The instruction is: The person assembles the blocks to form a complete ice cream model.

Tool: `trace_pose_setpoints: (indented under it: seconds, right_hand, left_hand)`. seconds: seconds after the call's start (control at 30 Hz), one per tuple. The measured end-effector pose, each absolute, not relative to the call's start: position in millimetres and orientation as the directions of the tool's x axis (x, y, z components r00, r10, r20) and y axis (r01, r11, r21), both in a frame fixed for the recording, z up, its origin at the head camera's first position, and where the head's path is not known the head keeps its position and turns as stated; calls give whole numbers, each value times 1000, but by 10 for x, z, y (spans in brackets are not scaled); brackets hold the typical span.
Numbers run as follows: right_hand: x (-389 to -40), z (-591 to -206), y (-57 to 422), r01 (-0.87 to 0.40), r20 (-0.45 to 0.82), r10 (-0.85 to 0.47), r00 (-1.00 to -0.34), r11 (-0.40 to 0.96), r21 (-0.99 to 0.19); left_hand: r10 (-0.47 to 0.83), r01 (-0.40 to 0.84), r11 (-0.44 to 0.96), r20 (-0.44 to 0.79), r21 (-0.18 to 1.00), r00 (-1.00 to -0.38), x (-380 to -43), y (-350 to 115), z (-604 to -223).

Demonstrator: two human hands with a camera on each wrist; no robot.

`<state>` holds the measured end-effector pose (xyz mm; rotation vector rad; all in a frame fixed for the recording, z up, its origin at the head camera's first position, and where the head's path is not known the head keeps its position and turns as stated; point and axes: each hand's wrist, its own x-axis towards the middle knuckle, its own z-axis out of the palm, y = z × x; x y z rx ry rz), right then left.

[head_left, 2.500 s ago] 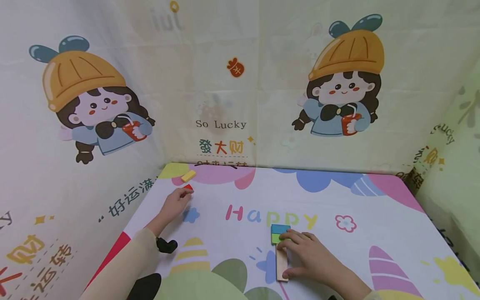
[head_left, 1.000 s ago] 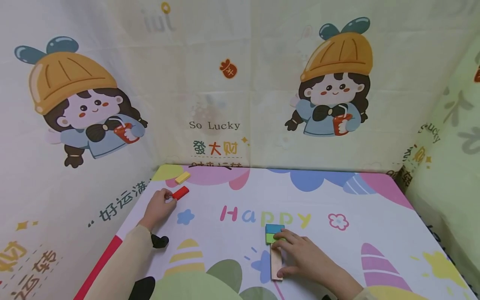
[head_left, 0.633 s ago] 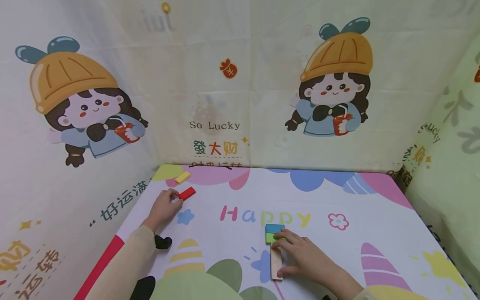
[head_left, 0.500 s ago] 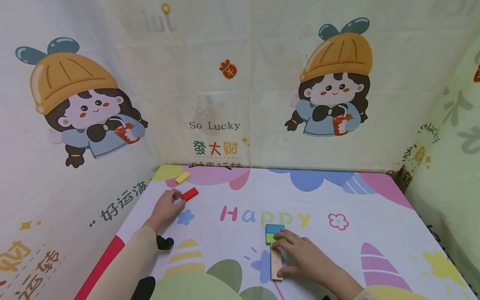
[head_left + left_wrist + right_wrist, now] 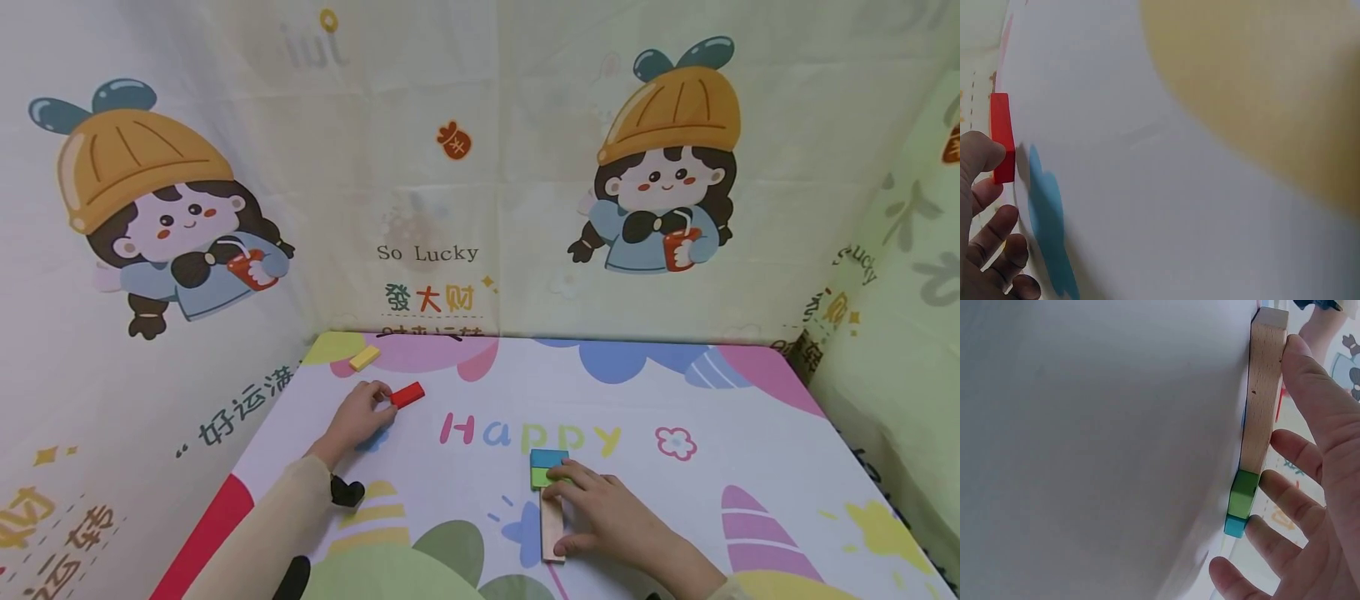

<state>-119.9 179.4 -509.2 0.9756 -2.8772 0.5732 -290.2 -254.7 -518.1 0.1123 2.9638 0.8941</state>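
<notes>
My left hand (image 5: 358, 419) pinches one end of a red wooden block (image 5: 408, 395), with its thumb and index finger on it in the left wrist view. The block's free end points right. To the right, my right hand (image 5: 611, 510) rests on a row of blocks, its fingers spread. Its thumb touches the near end of a long plain wooden block (image 5: 552, 527). Other fingertips lie at a green block (image 5: 1243, 494) and a blue block (image 5: 550, 457), which sit crosswise side by side at the plain block's far end.
A yellow block (image 5: 365, 358) lies at the far left of the table, behind the left hand. The table covering (image 5: 480, 387) has printed shapes and the word Happy. Printed cloth walls (image 5: 543, 192) rise at the back and both sides.
My left hand first drew the red block left and nearer, then carried it rightward, away from the yellow block. The right hand and its blocks have kept their place.
</notes>
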Motion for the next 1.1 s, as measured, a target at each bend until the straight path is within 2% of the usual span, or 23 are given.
trace_pose_setpoints:
  seconds: [0.37, 1.1]
  right_hand:
    - [-1180, -5094, 1805, -614, 184, -587, -788, 731, -296]
    - [-1189, -5122, 1795, -608, 179, -583, -792, 731, -311]
  left_hand:
    - [162, 147, 834, 18, 532, -987, -2871, -2201, -5231]
    - [243, 225, 799, 44, 558, -969, -2792, -1708, -5231]
